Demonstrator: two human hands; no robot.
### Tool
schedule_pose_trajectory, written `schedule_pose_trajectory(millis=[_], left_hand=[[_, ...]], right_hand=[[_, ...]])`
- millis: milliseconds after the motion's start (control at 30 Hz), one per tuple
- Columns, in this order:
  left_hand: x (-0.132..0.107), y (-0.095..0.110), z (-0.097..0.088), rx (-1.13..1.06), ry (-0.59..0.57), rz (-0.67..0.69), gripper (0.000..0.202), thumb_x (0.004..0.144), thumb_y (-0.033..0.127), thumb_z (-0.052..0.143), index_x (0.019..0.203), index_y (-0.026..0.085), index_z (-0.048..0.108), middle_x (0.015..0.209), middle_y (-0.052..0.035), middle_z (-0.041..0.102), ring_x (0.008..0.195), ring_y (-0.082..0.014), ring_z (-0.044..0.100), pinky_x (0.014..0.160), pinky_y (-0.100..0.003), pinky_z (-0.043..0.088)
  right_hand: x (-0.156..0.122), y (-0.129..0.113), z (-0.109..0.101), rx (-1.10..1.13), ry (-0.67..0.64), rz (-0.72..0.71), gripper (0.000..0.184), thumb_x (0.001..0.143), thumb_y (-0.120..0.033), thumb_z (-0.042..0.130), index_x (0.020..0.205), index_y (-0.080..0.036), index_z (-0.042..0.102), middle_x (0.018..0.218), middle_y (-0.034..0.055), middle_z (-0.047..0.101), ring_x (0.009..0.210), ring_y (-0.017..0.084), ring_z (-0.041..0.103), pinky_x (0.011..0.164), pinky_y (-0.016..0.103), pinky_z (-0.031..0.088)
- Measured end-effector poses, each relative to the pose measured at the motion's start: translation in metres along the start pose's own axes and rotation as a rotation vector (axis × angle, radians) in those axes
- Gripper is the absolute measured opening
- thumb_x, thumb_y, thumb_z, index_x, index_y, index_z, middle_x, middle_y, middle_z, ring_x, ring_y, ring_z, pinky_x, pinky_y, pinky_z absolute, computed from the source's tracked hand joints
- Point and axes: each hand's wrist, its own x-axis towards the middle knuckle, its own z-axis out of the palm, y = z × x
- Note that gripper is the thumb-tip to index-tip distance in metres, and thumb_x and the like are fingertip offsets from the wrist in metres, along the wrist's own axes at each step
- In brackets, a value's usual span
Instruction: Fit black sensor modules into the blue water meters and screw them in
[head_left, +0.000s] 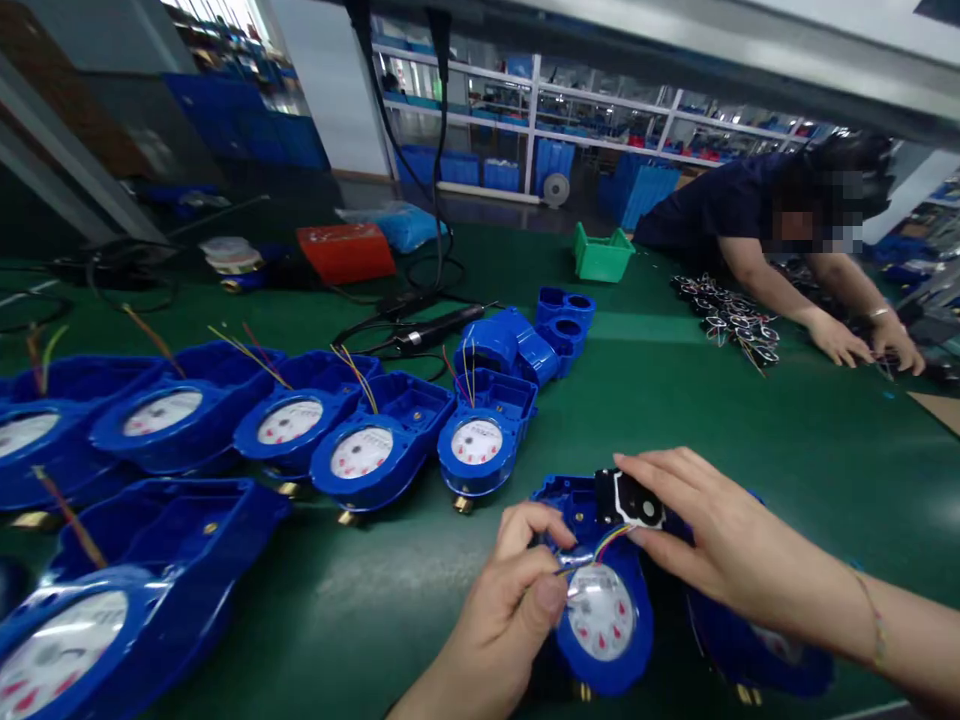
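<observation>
A blue water meter (600,600) with a white dial lies on the green table (675,400) right in front of me. My left hand (510,610) is closed in a pinch on the coloured wires at the meter's top edge. My right hand (720,540) holds a small black-and-white module (628,500) over the meter's open blue housing, fingers wrapped round it. The wires run from the module down toward the dial.
A row of several open blue meters (360,450) with loose wires lies to the left. Blue covers (555,325), a black electric screwdriver (442,328), a green bin (602,255) and a red box (345,252) sit farther back. A co-worker's hands (862,340) sort small black parts (731,320) at right.
</observation>
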Motion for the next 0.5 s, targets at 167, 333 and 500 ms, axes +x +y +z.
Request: schedule_pose_trajectory(millis=[167,333,500], left_hand=[[-0.004,-0.008,-0.005,-0.134,-0.097,0.007,0.054,0.089,0.057,0.031,0.054,0.024,0.054,0.051,-0.0011,0.056,0.076,-0.0221,0.06,0.108,-0.051,0.02],[-0.003,-0.012,-0.009,-0.21,-0.157,-0.089,0.055,0.085,0.063,0.032,0.054,0.024,0.057,0.05,-0.0036,0.058,0.059,-0.0201,0.058,0.066,-0.038,0.049],[0.001,-0.008,-0.014,-0.206,-0.215,-0.11,0.055,0.084,0.064,0.034,0.059,0.024,0.063,0.056,-0.0036,0.058,0.06,-0.0191,0.058,0.06,-0.034,0.049]], right_hand=[[0.004,0.003,0.008,0.045,-0.135,0.023,0.052,0.086,-0.02,0.055,0.134,-0.022,0.037,0.125,0.0059,0.053,0.112,0.02,0.049,0.095,0.037,0.047],[0.019,0.003,0.009,0.113,-0.244,0.104,0.05,0.08,-0.015,0.065,0.124,-0.026,0.045,0.114,0.0003,0.06,0.103,0.017,0.055,0.09,0.032,0.048],[0.031,0.005,0.006,0.137,-0.338,0.143,0.046,0.081,-0.013,0.065,0.121,-0.029,0.049,0.114,-0.0016,0.06,0.104,0.017,0.054,0.092,0.032,0.046]])
